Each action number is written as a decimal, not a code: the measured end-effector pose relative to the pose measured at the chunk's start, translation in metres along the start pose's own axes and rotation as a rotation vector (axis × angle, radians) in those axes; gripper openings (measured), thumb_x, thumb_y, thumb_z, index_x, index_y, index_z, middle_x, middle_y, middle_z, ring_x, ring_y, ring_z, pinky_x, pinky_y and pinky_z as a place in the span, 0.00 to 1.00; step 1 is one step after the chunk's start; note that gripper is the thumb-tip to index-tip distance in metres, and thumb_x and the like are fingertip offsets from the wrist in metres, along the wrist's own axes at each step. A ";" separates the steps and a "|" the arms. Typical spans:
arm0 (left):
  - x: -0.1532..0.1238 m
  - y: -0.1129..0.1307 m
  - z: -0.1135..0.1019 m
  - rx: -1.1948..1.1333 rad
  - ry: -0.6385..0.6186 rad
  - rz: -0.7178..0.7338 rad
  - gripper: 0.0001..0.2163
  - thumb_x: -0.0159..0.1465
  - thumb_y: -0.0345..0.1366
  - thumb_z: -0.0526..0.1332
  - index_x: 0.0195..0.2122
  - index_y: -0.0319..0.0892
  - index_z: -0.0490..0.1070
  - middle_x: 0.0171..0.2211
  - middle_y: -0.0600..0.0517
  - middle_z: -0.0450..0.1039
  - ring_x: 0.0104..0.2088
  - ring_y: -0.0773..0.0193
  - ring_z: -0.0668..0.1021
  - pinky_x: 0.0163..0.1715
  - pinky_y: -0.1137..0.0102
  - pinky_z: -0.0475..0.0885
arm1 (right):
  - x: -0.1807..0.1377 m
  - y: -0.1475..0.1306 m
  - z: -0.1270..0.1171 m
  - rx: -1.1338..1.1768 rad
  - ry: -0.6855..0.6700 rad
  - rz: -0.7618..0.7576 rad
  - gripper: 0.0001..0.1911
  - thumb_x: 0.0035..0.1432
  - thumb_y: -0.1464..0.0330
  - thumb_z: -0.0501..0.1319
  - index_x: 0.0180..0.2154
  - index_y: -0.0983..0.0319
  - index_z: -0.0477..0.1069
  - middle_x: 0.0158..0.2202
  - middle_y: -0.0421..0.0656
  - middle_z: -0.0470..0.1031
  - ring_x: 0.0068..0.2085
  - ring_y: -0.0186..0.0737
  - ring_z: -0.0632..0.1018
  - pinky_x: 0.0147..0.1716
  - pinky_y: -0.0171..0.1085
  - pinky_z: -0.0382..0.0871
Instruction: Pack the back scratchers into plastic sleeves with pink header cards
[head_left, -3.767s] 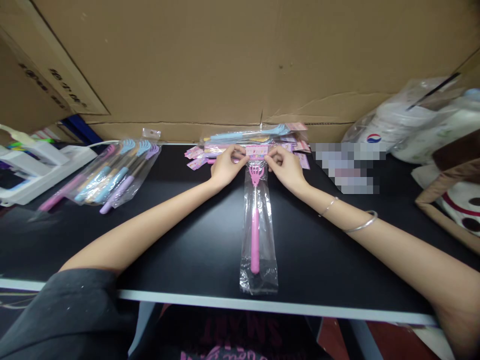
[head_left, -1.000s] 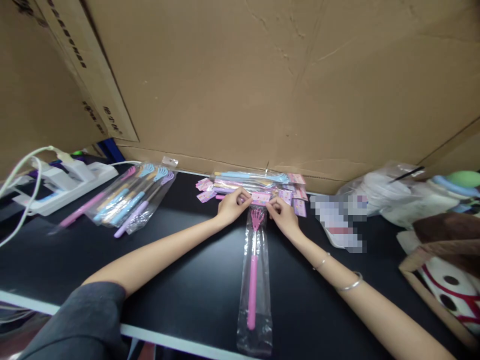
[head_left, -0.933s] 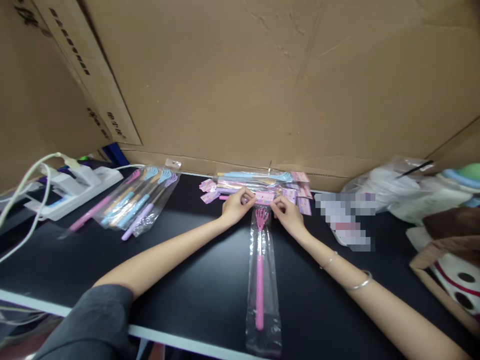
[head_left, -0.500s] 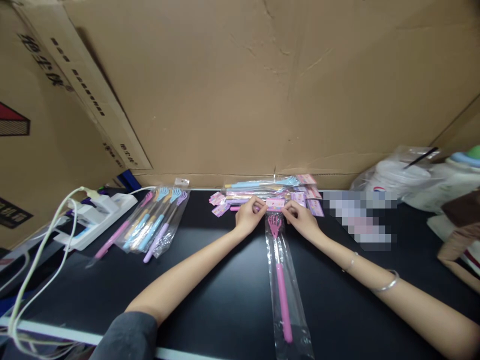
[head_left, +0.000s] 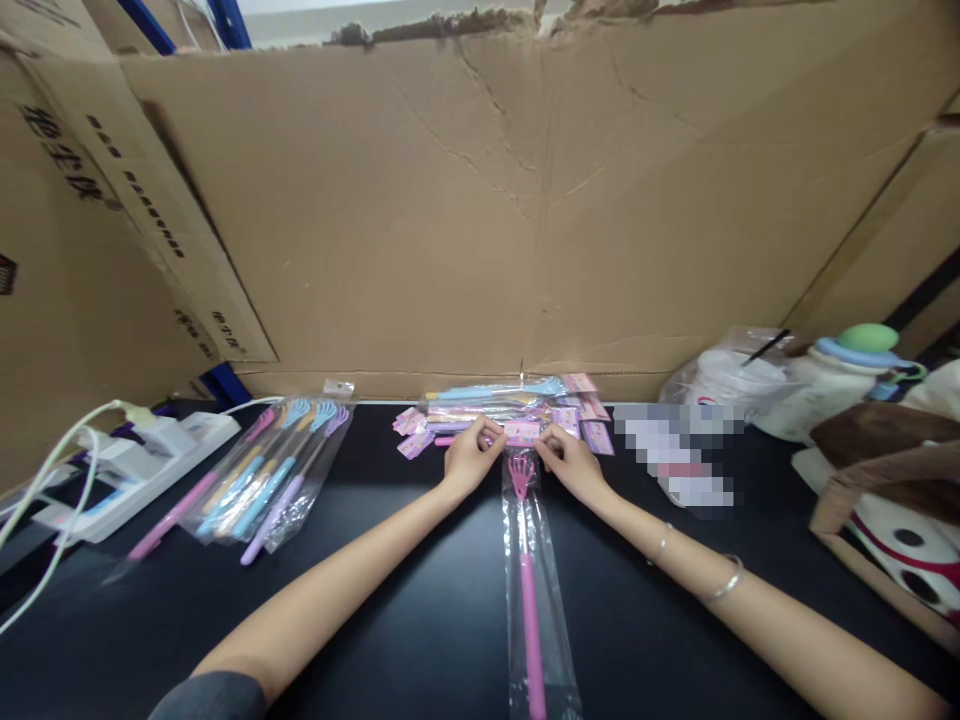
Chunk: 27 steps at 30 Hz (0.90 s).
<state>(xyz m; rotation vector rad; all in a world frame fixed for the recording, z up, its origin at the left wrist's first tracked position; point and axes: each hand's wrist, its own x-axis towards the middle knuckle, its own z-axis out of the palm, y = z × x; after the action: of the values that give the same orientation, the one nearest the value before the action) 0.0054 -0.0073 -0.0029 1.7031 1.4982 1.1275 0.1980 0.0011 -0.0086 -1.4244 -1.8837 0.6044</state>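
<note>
A cardboard wall (head_left: 525,220) fills the upper frame above the black surface (head_left: 405,620). At middle left lies a bundle of bagged scratchers (head_left: 262,480). A clear bag (head_left: 536,590) holding a pink back scratcher (head_left: 531,620) runs from centre to the bottom edge. At its top, the left hand (head_left: 466,462) and right hand (head_left: 571,464) pinch the ends of the pink header card (head_left: 521,431).

A single head-worn camera looks forward and slightly down along both outstretched arms. The left hand (head_left: 466,462) and right hand (head_left: 568,467) sit mid-frame, well away from the lens. A creased brown cardboard wall (head_left: 480,220) beyond them fills the upper half. The flat black tabletop (head_left: 405,600) beneath them fills the lower half.
</note>
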 end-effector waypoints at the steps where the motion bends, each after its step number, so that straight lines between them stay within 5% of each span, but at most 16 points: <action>1: 0.000 -0.001 0.000 -0.002 -0.002 0.001 0.04 0.62 0.38 0.62 0.34 0.44 0.70 0.32 0.57 0.76 0.29 0.69 0.73 0.31 0.73 0.63 | 0.000 -0.001 0.000 0.004 -0.002 0.008 0.12 0.60 0.57 0.54 0.29 0.57 0.62 0.19 0.34 0.69 0.23 0.37 0.71 0.27 0.34 0.58; 27: 0.010 -0.020 -0.003 -0.072 0.026 0.162 0.04 0.61 0.35 0.62 0.34 0.41 0.69 0.31 0.54 0.74 0.31 0.68 0.74 0.35 0.73 0.66 | 0.004 -0.012 0.005 0.031 0.003 -0.023 0.07 0.59 0.65 0.56 0.29 0.58 0.61 0.18 0.33 0.67 0.23 0.35 0.72 0.30 0.34 0.59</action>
<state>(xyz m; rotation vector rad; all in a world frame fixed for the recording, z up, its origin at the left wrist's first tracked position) -0.0067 0.0060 -0.0170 1.7919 1.3381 1.2752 0.1861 0.0019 -0.0021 -1.3809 -1.8787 0.6175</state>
